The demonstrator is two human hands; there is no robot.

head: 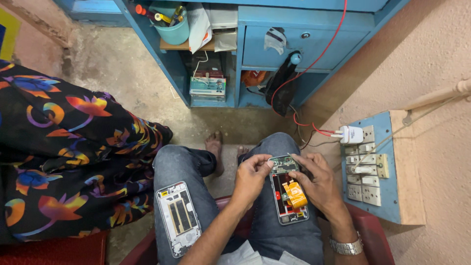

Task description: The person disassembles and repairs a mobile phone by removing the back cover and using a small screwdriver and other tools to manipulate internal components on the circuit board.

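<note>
We see the opened phone (288,190) lying on our right thigh, beside the blue switch board (378,167). Its back cover (178,218) is already off and rests on the other thigh, left of the phone. Inside the phone show a circuit board and an orange strip; parts remain in place. Our left hand (251,177) pinches the phone's top, maybe with a thin tool; our right hand (318,182) grips its side.

Faded grey-blue jeans (274,230) are worn, with bare feet (214,145); a silver metal wristwatch (346,246) is seen on the right wrist, and possibly a pale shirt hem (245,257)
</note>
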